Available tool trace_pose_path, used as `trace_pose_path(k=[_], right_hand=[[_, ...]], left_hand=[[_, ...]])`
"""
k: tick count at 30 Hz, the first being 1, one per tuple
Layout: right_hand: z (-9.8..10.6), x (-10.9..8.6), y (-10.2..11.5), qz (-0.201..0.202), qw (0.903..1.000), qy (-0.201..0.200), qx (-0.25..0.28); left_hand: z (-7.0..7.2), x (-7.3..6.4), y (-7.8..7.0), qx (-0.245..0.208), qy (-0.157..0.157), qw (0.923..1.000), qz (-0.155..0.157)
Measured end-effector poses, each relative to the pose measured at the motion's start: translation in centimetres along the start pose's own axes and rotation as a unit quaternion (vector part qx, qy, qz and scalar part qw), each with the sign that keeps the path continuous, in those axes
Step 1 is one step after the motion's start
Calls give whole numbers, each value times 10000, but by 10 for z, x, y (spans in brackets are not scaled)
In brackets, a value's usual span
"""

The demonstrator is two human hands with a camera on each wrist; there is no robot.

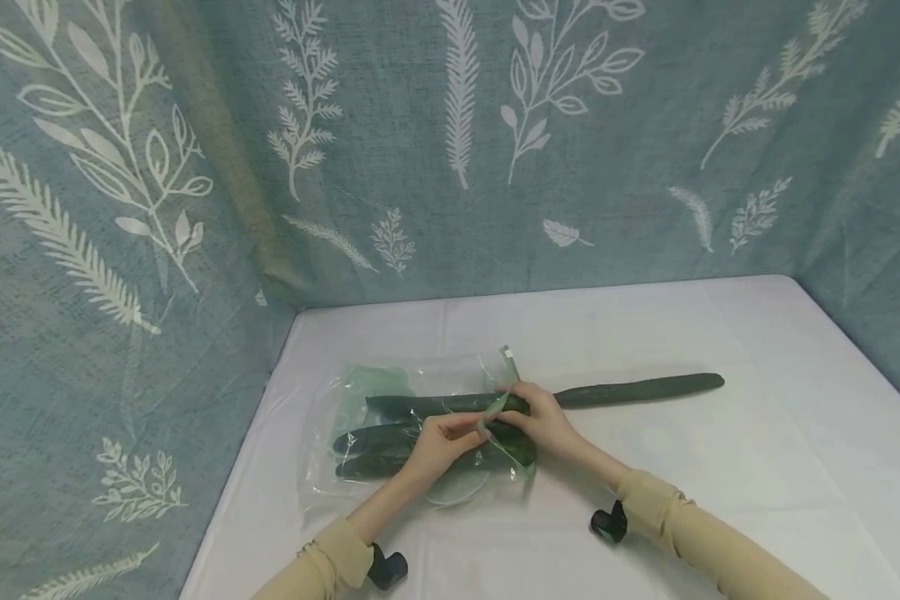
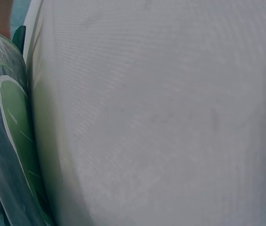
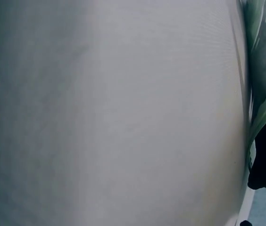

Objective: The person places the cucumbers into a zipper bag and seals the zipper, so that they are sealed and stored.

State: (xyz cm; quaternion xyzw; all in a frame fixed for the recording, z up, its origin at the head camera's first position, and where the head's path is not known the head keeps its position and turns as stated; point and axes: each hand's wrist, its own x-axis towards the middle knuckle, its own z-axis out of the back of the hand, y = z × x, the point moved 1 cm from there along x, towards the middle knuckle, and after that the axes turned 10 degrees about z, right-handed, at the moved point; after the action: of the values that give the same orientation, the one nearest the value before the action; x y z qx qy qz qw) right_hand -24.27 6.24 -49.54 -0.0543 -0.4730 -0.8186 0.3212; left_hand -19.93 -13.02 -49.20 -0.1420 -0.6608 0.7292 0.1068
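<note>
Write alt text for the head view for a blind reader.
A person's left hand and right hand pinch the edge of a clear plastic bag containing dark-green cucumbers on a white table. A length of cucumber shows outside to the right; leaf-patterned blue-green fabric hangs behind.

White-clothed table [image 1: 765, 450] under a clear bag [image 1: 420, 382] of cucumbers [image 1: 420, 406] and one loose cucumber [image 1: 641, 390]

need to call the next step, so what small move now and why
Probably spread the mouth of the plastic bag apart: the left hand and right hand both pinch near its green edge, cucumbers lie inside, and another cucumber extends right, past that edge.
</note>
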Motion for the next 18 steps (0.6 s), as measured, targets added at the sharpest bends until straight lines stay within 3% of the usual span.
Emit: trace_pose_path(k=[12,18], right_hand=[[7,3,6,51,9997,228,-115],[7,8,10,-253,9978,589,178]], left_hand=[[0,0,-3,-51,-31,9999,146],[1,0,-3,-47,-51,9998,161]])
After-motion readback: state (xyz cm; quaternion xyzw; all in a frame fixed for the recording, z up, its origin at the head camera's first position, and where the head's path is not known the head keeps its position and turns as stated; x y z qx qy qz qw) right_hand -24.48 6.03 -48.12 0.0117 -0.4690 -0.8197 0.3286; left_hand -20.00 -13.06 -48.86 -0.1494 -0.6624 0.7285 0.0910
